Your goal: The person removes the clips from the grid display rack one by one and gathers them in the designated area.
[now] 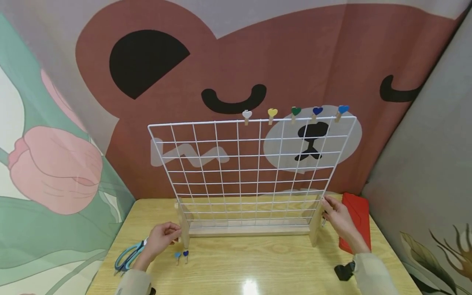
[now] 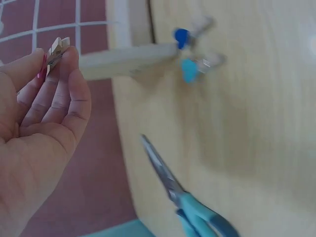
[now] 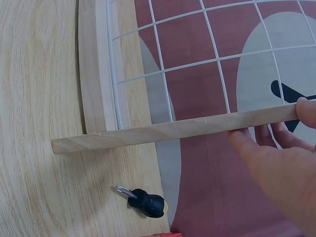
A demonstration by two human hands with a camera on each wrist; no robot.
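A white wire grid point(image 1: 248, 164) stands upright in a wooden base, with several heart-topped clothespins clipped along the right part of its top edge, such as a yellow one point(image 1: 272, 114). My left hand point(image 1: 160, 239), by the base's left end, pinches a small wooden clothespin point(image 2: 58, 49) between thumb and fingers; some pinkish red shows on it. At the other end, my right hand point(image 1: 339, 217) grips the upper part of the wooden side post point(image 3: 173, 129), thumb on one side and fingers on the other. Beside the left post lie a light blue heart clothespin point(image 1: 178, 257) and a dark blue one point(image 1: 186, 255).
Scissors with teal handles point(image 1: 129, 256) lie left of my left hand. A red case point(image 1: 355, 213) is at the right, behind my right hand. A short black-handled screwdriver point(image 3: 146, 202) stands or lies outside the right post. A printed cloth hangs behind the table.
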